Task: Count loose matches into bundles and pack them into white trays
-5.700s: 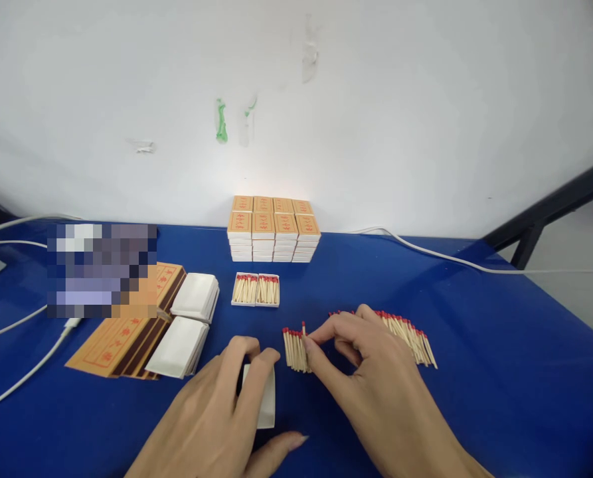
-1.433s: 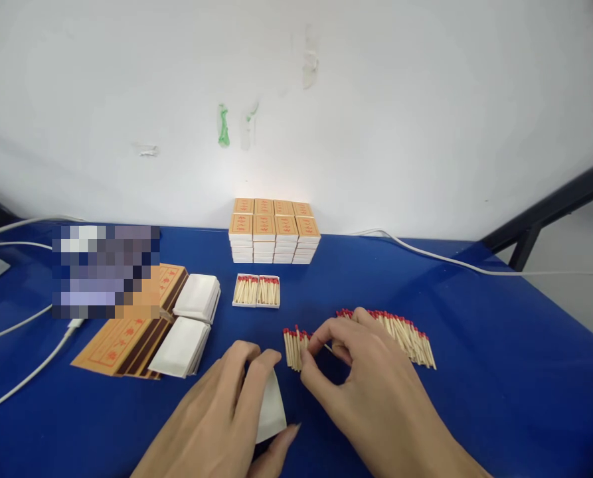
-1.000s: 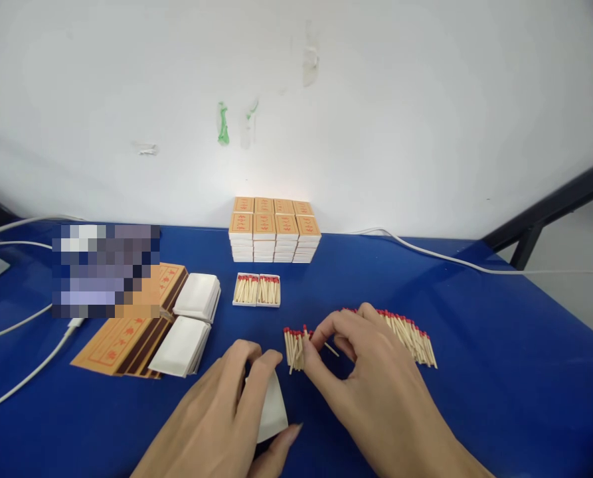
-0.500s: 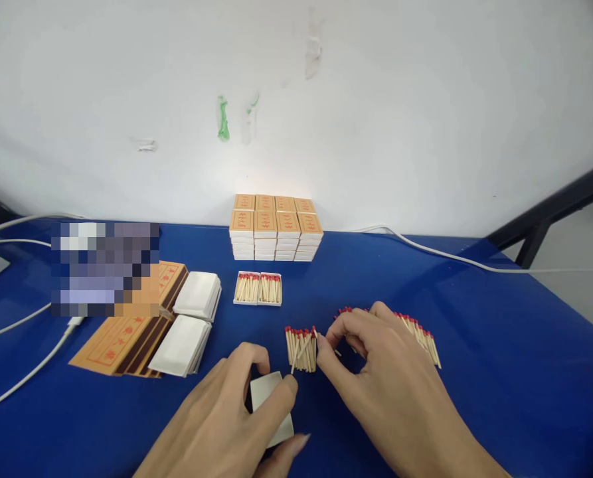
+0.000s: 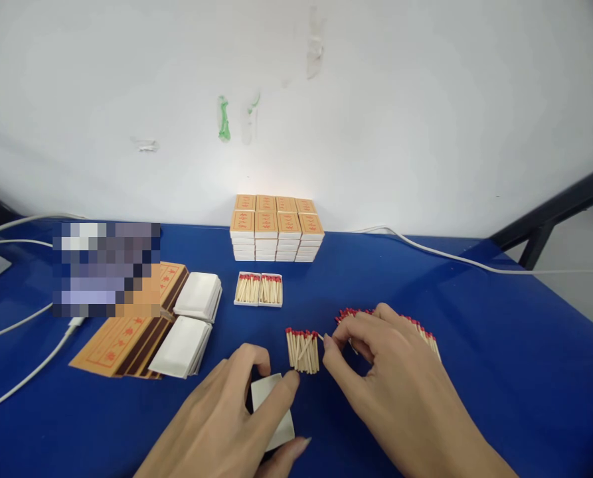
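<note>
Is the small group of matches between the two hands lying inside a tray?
No, these matches lie directly on the blue table.

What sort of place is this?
Perhaps a work table for matches and matchboxes, though little of the room shows. The blue table holds a block of stacked matchboxes, two open trays filled with red-tipped matches, and loose matches.

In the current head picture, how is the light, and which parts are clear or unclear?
Head view: the lighting is soft, the wall slightly brighter just above the stacked matchboxes; same head view: a pixelated patch hides part of the left side of the blue table; head view again: the left hand and right hand look fairly sharp.
</note>
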A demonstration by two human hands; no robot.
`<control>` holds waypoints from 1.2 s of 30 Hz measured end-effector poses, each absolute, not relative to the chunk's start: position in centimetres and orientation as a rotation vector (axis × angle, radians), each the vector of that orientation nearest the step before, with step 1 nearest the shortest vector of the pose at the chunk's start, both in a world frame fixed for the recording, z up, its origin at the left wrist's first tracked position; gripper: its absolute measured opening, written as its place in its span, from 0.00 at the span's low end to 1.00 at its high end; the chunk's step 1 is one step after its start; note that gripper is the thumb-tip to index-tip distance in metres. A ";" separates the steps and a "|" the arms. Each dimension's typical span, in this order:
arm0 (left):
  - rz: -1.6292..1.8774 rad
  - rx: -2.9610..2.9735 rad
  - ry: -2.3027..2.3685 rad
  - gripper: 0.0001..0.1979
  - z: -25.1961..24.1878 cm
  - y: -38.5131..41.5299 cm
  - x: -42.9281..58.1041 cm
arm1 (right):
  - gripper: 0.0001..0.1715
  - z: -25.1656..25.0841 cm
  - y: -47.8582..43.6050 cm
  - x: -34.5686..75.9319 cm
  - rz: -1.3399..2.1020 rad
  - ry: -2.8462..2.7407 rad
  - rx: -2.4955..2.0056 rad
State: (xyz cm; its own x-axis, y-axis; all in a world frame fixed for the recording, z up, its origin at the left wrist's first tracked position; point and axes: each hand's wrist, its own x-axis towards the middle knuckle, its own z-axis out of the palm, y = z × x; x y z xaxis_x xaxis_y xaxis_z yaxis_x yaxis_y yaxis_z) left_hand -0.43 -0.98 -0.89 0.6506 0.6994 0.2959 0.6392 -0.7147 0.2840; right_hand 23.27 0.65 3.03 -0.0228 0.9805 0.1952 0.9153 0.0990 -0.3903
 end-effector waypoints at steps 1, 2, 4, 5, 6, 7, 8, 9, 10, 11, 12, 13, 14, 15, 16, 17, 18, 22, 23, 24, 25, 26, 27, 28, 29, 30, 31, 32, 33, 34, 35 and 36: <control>0.572 2.711 1.110 0.27 -0.9 -1.0 -0.4 | 0.18 3.1 0.7 23.3 0.217 -1.966 -1.849; 0.565 2.710 1.109 0.27 -0.9 -1.0 -0.5 | 0.16 3.2 0.7 23.2 0.224 -1.954 -1.846; 0.563 2.707 1.108 0.27 -1.0 -0.9 -0.4 | 0.08 3.2 0.8 23.1 0.251 -1.932 -1.844; 0.563 2.705 1.114 0.27 -1.0 -0.9 -0.4 | 0.06 3.2 0.9 23.1 0.269 -1.925 -1.845; 0.562 2.703 1.116 0.27 -1.0 -0.9 -0.4 | 0.06 3.1 0.9 23.1 0.286 -1.923 -1.844; 0.563 2.700 1.120 0.26 -1.0 -0.9 -0.4 | 0.06 3.1 0.9 23.1 0.302 -1.923 -1.842; 0.561 2.699 1.120 0.26 -0.9 -0.9 -0.4 | 0.07 3.0 0.9 23.1 0.319 -1.925 -1.839; 0.564 2.699 1.118 0.26 -0.9 -0.9 -0.5 | 0.07 3.0 0.9 23.1 0.339 -1.926 -1.834; 0.565 2.701 1.110 0.25 -0.9 -1.0 -0.5 | 0.07 3.0 0.8 23.1 0.365 -1.927 -1.827; 0.563 2.702 1.106 0.25 -0.9 -1.0 -0.5 | 0.08 2.9 0.8 23.1 0.389 -1.926 -1.817; 0.559 2.703 1.108 0.25 -0.9 -1.0 -0.5 | 0.08 2.9 0.8 23.1 0.416 -1.927 -1.805; 0.555 2.705 1.114 0.26 -0.9 -1.0 -0.5 | 0.09 2.9 0.8 23.0 0.437 -1.926 -1.792; 0.556 2.707 1.120 0.26 -0.9 -1.0 -0.4 | 0.09 2.9 0.7 23.0 0.451 -1.926 -1.779; 0.555 2.707 1.122 0.26 -0.9 -1.0 -0.4 | 0.10 2.9 0.7 23.0 0.455 -1.926 -1.764; 0.558 2.708 1.122 0.26 -1.0 -1.0 -0.3 | 0.10 2.9 0.8 22.9 0.453 -1.925 -1.752; 0.564 2.708 1.120 0.26 -1.0 -1.0 -0.3 | 0.10 2.9 0.8 23.0 0.446 -1.922 -1.742; 0.565 2.707 1.117 0.26 -1.0 -1.0 -0.2 | 0.10 2.9 0.8 23.0 0.439 -1.919 -1.740; 0.564 2.699 1.136 0.25 -0.8 -0.9 -0.1 | 0.08 3.1 1.1 23.5 0.332 -1.896 -1.826; 0.562 2.698 1.140 0.24 -0.7 -0.9 -0.1 | 0.07 3.1 1.1 23.7 0.279 -1.901 -1.853; 0.564 2.698 1.141 0.24 -0.7 -0.9 -0.1 | 0.06 3.0 1.1 23.9 0.221 -1.914 -1.871; 0.564 2.697 1.140 0.23 -0.7 -0.9 -0.1 | 0.05 3.0 1.1 24.0 0.169 -1.935 -1.876; 0.570 2.696 1.136 0.23 -0.7 -0.9 -0.2 | 0.06 2.9 1.1 24.1 0.129 -1.963 -1.870; 0.578 2.694 1.135 0.22 -0.8 -0.8 -0.2 | 0.08 2.9 1.1 24.2 0.103 -1.991 -1.859; 0.591 2.692 1.131 0.22 -0.9 -0.8 -0.2 | 0.09 2.8 1.0 24.2 0.087 -2.015 -1.846; 0.613 2.693 1.125 0.21 -1.0 -0.8 -0.3 | 0.11 2.8 1.0 24.1 0.080 -2.035 -1.836; 0.644 2.695 1.119 0.20 -1.0 -0.8 -0.3 | 0.12 2.7 1.0 24.1 0.074 -2.049 -1.828; 0.670 2.697 1.117 0.19 -1.1 -0.9 -0.3 | 0.12 2.7 0.9 24.0 0.070 -2.057 -1.824; 0.687 2.697 1.124 0.18 -1.1 -0.9 -0.3 | 0.12 2.7 0.9 23.9 0.068 -2.061 -1.823; 0.688 2.694 1.141 0.18 -1.1 -1.0 -0.3 | 0.13 2.7 0.9 23.8 0.073 -2.062 -1.824; 0.682 2.692 1.165 0.18 -1.1 -1.1 -0.3 | 0.12 2.7 0.9 23.8 0.085 -2.062 -1.825; 0.664 2.688 1.196 0.19 -1.0 -1.1 -0.4 | 0.12 2.7 0.9 23.7 0.105 -2.061 -1.826; 0.647 2.686 1.224 0.20 -1.0 -1.2 -0.4 | 0.12 2.8 0.9 23.6 0.133 -2.062 -1.825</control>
